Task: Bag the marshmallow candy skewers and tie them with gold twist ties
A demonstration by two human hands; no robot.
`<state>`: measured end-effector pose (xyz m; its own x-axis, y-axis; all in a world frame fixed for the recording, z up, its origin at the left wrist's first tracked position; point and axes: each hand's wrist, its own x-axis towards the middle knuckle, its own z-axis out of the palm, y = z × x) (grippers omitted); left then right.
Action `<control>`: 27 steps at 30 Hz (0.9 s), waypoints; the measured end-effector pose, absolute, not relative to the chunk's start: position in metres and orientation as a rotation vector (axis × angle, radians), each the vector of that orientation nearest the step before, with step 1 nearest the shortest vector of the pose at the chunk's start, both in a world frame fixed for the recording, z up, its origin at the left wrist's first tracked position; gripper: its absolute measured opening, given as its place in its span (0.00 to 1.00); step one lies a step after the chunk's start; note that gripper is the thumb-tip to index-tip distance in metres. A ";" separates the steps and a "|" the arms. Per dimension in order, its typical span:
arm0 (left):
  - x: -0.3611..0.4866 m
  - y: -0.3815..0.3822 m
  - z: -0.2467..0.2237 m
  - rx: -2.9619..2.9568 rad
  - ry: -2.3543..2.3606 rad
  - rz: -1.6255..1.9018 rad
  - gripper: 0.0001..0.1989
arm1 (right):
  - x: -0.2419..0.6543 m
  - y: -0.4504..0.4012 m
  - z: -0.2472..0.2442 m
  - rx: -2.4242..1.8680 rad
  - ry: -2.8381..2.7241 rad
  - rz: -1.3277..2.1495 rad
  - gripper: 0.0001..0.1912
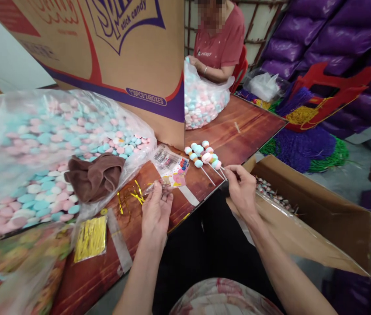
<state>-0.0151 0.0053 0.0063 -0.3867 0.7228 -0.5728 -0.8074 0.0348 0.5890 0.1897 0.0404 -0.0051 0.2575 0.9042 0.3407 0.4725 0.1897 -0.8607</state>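
Observation:
Several candy skewers (206,155), with pastel blue, pink, white and orange pieces on white sticks, lie at the table's front edge. My right hand (242,188) is closed at the end of one white stick, thumb and forefinger pinched together. To its left, my left hand (156,210) pinches a clear plastic bag (150,188) between thumb and fingers. Printed clear bags (171,164) lie flat just beyond that hand. Loose gold twist ties (136,193) are scattered beside it, and a packet of gold twist ties (90,238) lies nearer on the left.
A big clear sack of pastel candies (44,140) fills the left, with a brown cloth (95,177) on it. A tall carton (116,78) stands behind. An open cardboard box (316,218) sits at right. Across the table (247,116), a person in a red shirt (220,43) handles another sack.

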 end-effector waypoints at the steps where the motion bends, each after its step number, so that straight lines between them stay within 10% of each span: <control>1: -0.016 0.006 0.007 -0.122 1.100 1.634 0.06 | 0.189 0.031 -0.003 -1.395 -1.340 0.586 0.08; 17: -0.019 0.003 0.002 0.069 1.130 1.665 0.15 | 0.206 -0.014 0.016 -1.236 -1.858 0.225 0.06; 27: -0.014 0.000 0.000 0.365 1.086 1.609 0.15 | 0.195 -0.016 0.011 -1.176 -1.806 0.579 0.07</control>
<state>-0.0140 0.0004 0.0005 -0.3455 0.8906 -0.2956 -0.6072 0.0280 0.7941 0.1946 -0.0162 0.0115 -0.1651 0.8932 0.4183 0.4835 0.4429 -0.7550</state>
